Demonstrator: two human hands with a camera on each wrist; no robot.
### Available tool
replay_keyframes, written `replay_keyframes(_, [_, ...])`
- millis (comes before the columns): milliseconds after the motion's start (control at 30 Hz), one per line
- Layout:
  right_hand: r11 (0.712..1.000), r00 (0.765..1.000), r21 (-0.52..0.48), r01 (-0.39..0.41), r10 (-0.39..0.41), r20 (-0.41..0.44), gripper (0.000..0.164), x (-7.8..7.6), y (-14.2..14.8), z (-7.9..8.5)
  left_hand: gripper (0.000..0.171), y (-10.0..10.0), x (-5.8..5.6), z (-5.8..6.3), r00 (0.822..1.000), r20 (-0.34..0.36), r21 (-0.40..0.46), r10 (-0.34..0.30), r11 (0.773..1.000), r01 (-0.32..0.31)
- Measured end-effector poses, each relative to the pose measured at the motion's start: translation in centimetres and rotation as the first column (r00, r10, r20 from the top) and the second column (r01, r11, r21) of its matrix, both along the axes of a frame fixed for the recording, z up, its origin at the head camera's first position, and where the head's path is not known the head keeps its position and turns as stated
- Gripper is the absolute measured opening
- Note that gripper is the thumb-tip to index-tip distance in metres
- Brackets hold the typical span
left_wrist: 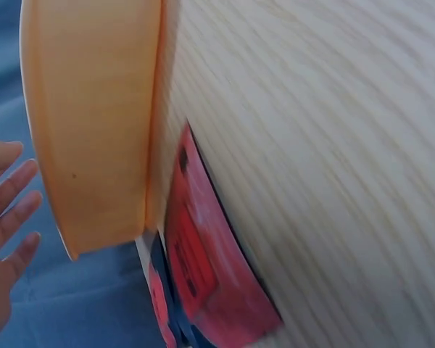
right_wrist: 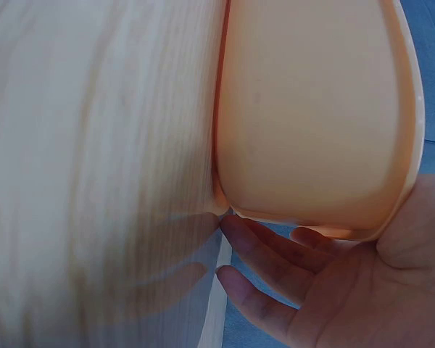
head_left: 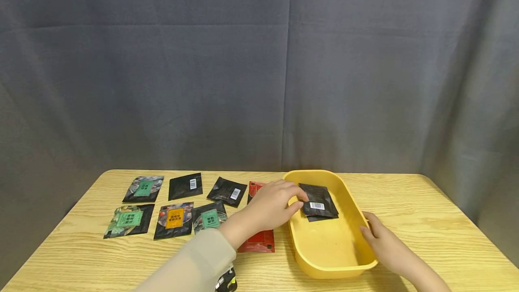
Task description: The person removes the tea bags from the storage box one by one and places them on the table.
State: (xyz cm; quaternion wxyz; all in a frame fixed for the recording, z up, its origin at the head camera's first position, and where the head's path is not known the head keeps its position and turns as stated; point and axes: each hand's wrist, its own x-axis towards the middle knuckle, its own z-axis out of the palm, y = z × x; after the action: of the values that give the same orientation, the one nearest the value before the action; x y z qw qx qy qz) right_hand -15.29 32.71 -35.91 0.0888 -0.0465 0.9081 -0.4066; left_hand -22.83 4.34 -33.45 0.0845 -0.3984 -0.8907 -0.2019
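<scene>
Yellow tray [head_left: 330, 244], right rim gripped by the right hand [head_left: 383, 242], overlapping black barcoded sachets [head_left: 320, 197] inside, apparently the portion done; left hand [head_left: 272, 205] at their edge, fingers loose, holding nothing; six dark sachets [head_left: 174, 222] and red packets [head_left: 262, 241] on the wooden table [head_left: 409, 206], seemingly left.

The barcoded sachet [head_left: 326, 211] at the left fingertips [head_left: 302, 195] looked like black plastic film. The tray [head_left: 328, 247] by the right fingers [right_wrist: 264, 257] was smooth, faintly shiny plastic. Beneath both lay a wood-grained tabletop [head_left: 421, 220]; beyond them hung a matt cloth curtain [head_left: 194, 80].
</scene>
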Motion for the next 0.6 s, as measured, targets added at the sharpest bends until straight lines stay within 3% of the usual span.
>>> replay_keyframes(333, [1.0,1.0,-0.001,-0.003,0.003,-0.002,0.044,0.0,0.0,-0.1,0.023,2.2,-0.1,-0.1,0.999,0.016,-0.037,-0.035,0.999,0.036])
replay_keyframes(600, [1.0,1.0,-0.014,0.004,-0.004,0.005,0.044,-0.1,0.0,-0.1,0.023,3.7,-1.3,-0.2,1.0,0.022,-0.07,0.004,0.998,-0.002])
